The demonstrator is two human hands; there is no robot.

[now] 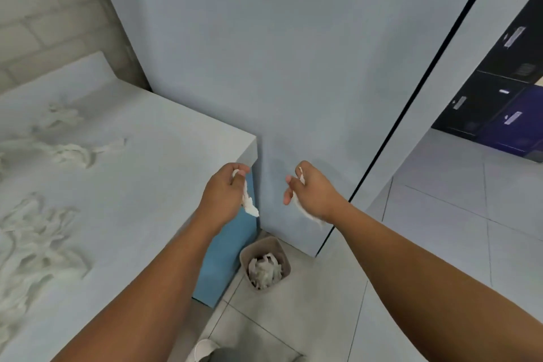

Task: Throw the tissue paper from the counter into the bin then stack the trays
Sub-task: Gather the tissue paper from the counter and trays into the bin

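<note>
Fingers of the left hand (225,189) are curling round a white tissue strip, the left strip (249,205), pinching its top while the tail is hanging down beside the palm. Fingers of the right hand (316,192) are gripping the right strip (305,214) more loosely, two of them sticking out, the paper poking up beside the thumb and trailing under the palm. Both hands are hovering off the corner of the surface (164,185), the left one overlapping its edge, the right one in front of the grey wall (264,67).

Below them one bin (285,258), taupe with rounded corners, is standing on the tiled floor (293,317), tucked where the blue panel (226,261) under the surface is meeting the wall. It is holding a crumpled heap (264,272) of tissue reaching near its rim; the pieces are too tangled to count.

Counting: two hands, two held strips, one bin. On the surface three tissue clumps are lying apart: a far clump (63,116), a middle clump (73,153) and a near clump (38,244), the largest. Dark lockers (499,97) are showing at upper right.
</note>
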